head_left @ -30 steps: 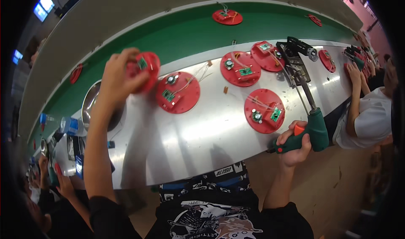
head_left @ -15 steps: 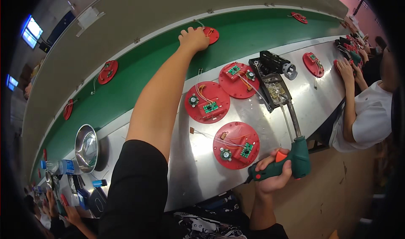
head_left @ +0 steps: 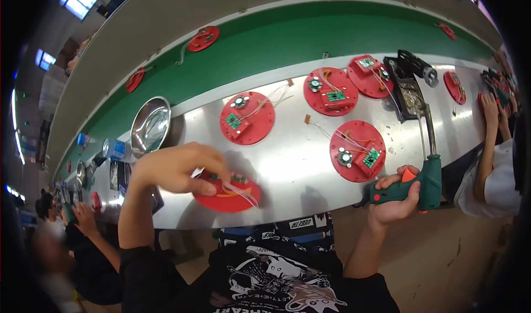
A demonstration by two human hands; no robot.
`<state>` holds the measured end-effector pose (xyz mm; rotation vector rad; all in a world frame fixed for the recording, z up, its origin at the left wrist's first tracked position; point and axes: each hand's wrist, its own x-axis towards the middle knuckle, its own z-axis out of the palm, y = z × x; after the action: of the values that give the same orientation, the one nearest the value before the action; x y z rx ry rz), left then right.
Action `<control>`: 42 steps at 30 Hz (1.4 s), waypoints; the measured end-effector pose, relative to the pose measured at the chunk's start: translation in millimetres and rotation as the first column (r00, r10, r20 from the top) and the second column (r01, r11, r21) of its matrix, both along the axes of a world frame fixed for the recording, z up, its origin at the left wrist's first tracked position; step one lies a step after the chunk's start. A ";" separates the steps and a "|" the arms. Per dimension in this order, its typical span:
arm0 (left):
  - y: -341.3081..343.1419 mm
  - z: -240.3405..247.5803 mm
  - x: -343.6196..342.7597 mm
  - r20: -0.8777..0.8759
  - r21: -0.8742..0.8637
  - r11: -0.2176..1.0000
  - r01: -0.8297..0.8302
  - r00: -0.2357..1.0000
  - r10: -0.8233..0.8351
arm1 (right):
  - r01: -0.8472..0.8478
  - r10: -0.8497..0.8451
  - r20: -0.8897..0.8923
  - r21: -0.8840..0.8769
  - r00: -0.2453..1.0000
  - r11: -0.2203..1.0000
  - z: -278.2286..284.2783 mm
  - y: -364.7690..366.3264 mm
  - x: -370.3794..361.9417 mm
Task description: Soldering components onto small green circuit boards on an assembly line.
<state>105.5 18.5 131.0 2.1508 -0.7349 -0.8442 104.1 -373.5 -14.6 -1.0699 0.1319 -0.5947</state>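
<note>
My left hand is closed on the rim of a red disc with a green circuit board and pale wires, held tilted near the table's front edge. Motion blurs the disc a little. In my right hand is a dark green soldering gun with an orange trigger, its metal tube pointing away from me. To the left of the gun lies another red disc with a board and a small round part. A similar red disc sits just beyond my left hand.
Farther back are two more red discs and a black tray of solder scraps. A steel bowl and plastic bottle stand left. Discs lie along the green belt. People work at both sides.
My left hand has come back from the green belt with a red disc, nearer to me. A disc shows on the table where my arm was. The right hand keeps the soldering gun; the view has shifted.
</note>
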 end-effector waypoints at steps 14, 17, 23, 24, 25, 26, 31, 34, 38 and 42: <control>-9.8 -86.9 -65.3 0.703 -0.120 0.949 -0.291 0.650 0.288 | -0.001 -0.001 -0.062 -0.030 0.998 1.000 -0.6 -4.9 0.1; 6.2 -85.7 -71.8 0.848 -0.172 0.898 -0.405 0.404 0.344 | -0.055 0.054 -0.062 -0.007 0.997 0.998 2.8 -1.4 1.1; -17.7 -88.8 -86.0 0.738 -0.233 0.603 -0.763 0.265 0.620 | -0.068 0.063 -0.088 -0.055 0.994 0.996 2.6 2.1 -1.7; -15.2 -94.3 -84.4 0.736 -0.202 0.653 -0.730 0.327 0.593 | -0.051 0.046 -0.099 -0.049 0.994 0.997 4.7 3.5 -1.4; -11.8 -98.8 -80.4 0.731 -0.170 0.703 -0.691 0.390 0.560 | -0.031 0.026 -0.111 -0.042 0.994 0.999 4.8 3.9 -1.7; -4.2 -99.9 -75.5 0.765 -0.186 0.771 -0.609 0.403 0.503 | -0.082 0.079 -0.085 -0.021 0.993 0.996 1.0 -1.8 -0.5; 13.7 -102.9 -61.5 0.655 -0.308 0.866 -0.393 0.572 0.493 | -0.057 0.054 -0.076 -0.042 0.996 0.998 5.0 -8.7 -3.3; 17.6 -99.8 -66.0 0.563 -0.291 0.888 -0.355 0.687 0.459 | -0.064 0.054 -0.109 -0.092 0.993 0.994 3.6 -6.1 -2.0; 28.2 -83.2 -63.7 0.614 -0.365 0.897 -0.251 0.659 0.434 | 0.044 -0.055 -0.094 -0.115 0.994 0.992 7.3 1.2 -1.8; 77.8 -59.0 -56.0 0.530 -0.251 0.651 -0.717 0.461 0.712 | -0.022 0.012 -0.089 -0.117 0.996 0.993 5.4 -4.3 -4.3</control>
<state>49.5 96.3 72.1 2.4152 -0.0062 0.3190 99.8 -377.9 -9.2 -1.2113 0.1659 -0.5450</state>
